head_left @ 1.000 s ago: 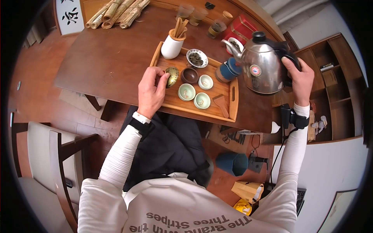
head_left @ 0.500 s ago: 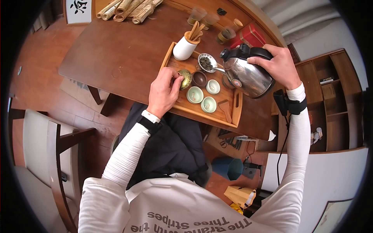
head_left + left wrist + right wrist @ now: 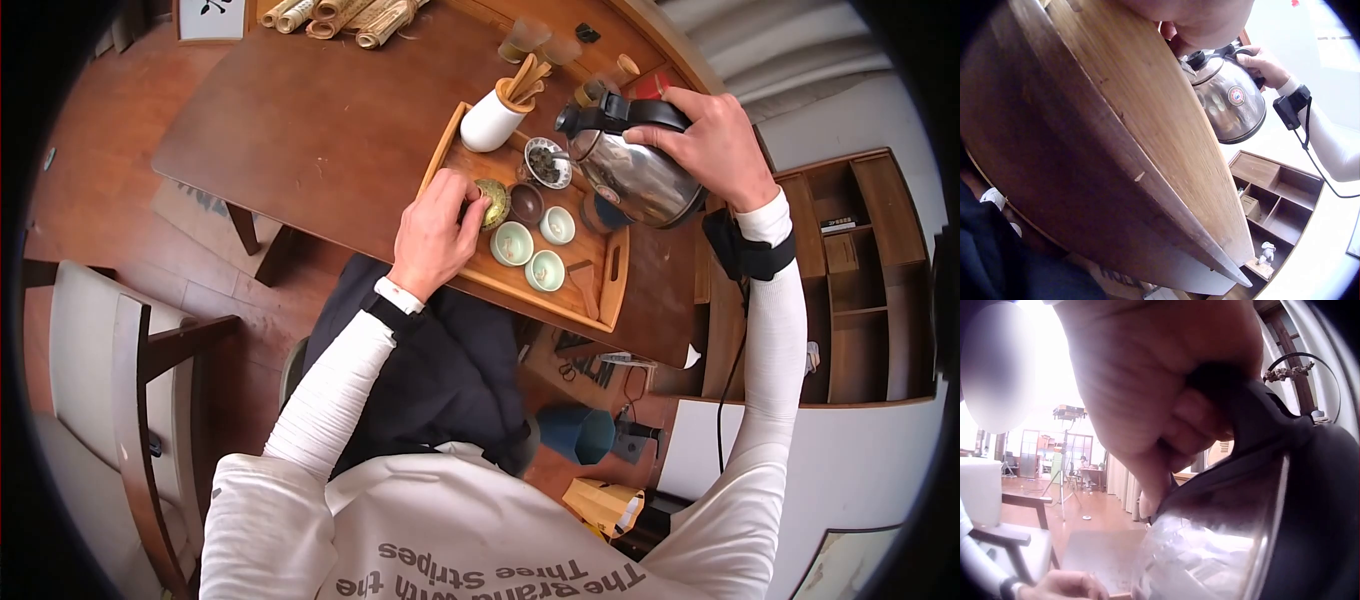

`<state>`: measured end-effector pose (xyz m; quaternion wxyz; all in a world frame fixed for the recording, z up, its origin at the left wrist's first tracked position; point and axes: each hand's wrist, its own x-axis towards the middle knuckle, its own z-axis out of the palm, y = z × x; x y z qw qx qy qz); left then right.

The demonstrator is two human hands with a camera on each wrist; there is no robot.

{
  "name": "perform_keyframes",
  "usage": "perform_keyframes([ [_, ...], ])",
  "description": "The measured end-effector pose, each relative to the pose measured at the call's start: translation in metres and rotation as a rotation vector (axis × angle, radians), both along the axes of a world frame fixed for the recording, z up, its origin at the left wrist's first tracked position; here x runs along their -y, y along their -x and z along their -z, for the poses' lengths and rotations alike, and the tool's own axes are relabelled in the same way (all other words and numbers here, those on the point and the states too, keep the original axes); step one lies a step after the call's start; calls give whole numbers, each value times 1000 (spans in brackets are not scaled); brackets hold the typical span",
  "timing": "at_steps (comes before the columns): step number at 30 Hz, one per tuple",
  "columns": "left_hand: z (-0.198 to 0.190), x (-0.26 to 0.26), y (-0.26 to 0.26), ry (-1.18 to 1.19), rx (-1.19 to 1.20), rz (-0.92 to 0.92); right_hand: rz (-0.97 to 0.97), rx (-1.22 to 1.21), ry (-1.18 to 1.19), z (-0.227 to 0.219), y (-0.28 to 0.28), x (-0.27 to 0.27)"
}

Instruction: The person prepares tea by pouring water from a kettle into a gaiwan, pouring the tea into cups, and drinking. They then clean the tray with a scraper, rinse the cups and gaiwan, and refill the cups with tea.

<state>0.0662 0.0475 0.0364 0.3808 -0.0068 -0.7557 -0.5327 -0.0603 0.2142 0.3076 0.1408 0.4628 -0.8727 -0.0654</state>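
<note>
My right hand (image 3: 715,140) grips the black handle of a steel electric kettle (image 3: 640,175). The kettle is tilted, its spout at the rim of a patterned white bowl (image 3: 560,176) that holds dark tea leaves. Low over the tray, my left hand (image 3: 437,230) pinches a round greenish-gold lid (image 3: 494,204); it overlaps a small brown cup (image 3: 525,203) in the head view. Pale green cups (image 3: 512,244) stand close by. From the right wrist, my fingers curl round the kettle handle (image 3: 1254,419). The left wrist view shows the kettle beyond the tray edge.
The wooden tray (image 3: 440,150) carries a white holder (image 3: 492,122) with wooden tools, and a small wooden scoop (image 3: 583,287). A blue vessel (image 3: 603,213) sits partly behind the kettle. Bamboo rolls (image 3: 385,22) and glass cups (image 3: 522,40) stand at the table's back.
The kettle has swung left and tipped, bringing its spout over the tea-leaf bowl. My left hand still holds the lid near the cups. The head view has shifted slightly.
</note>
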Motion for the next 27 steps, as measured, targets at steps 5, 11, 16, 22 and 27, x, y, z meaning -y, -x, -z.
perform_keyframes([
  [5,-2,2,1,-3,26,0,4,-25,-54,2,1,11],
  [11,0,0,1,12,16,-6,-39,19,-25,3,2,11],
  [16,0,0,2,51,9,-21,-10,-30,-81,3,-1,9],
  [22,-2,-2,1,66,56,-25,-8,-7,-71,-3,-2,2],
  [27,-1,-3,1,81,61,-22,17,63,-16,-1,-4,-3],
])
